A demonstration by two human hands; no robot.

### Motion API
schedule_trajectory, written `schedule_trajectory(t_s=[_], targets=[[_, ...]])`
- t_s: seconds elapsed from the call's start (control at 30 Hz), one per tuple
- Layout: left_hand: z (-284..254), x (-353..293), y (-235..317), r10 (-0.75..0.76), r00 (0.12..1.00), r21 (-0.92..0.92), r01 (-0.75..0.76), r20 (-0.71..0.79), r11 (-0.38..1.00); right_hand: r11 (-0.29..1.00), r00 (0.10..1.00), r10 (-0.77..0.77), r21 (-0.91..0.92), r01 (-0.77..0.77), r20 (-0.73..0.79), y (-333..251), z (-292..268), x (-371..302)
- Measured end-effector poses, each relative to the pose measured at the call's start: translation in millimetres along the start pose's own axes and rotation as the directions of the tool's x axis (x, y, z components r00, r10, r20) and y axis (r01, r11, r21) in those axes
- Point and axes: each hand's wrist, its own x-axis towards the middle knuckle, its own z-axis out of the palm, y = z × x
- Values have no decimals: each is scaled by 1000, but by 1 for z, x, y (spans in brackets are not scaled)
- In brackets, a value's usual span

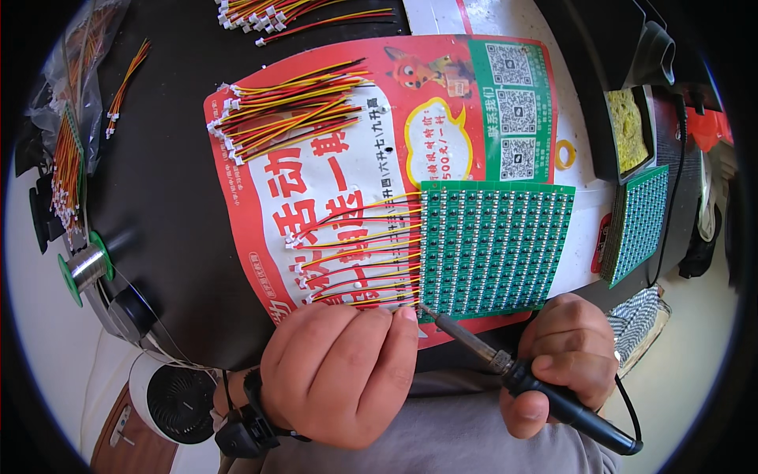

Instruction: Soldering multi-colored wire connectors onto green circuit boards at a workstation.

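A green circuit board panel [496,253] with rows of small parts lies on a red and white printed sheet. Several red, yellow and black wires [359,251] with white connectors run out from its left edge. My right hand [570,359] is closed around a black-handled soldering iron [474,341]. The iron's tip touches or nearly touches the panel's lower left corner. Beside that corner, my left hand [343,371] is closed in a pinch at the lowest wires; the fingers hide most of what they hold.
A bundle of connector wires [292,110] rests on the printed sheet [245,237], with more wires at the top. Far left are a bag of wires [75,95] and a solder spool [87,267]. At right, stacked green panels [638,225] stand by a yellow sponge [626,130].
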Motion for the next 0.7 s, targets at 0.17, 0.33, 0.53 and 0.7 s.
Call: schedule_trajectory(t_s=[0.17,0.33,0.53,0.7], targets=[[-4,2,-1,53,996,-92,-46,69,995,1000,997,12,22,-10,-74,-2,0,-2],[-2,1,2,2,999,-38,-1,38,999,999,994,48,13,-47,-96,-4,4,-1],[0,0,3,-24,999,-17,25,35,1000,999,997,47,-15,-48,-57,-4,1,-1],[0,1,3,-30,999,-3,30,29,1000,999,998,37,-27,-39,-46,-3,2,-1]])
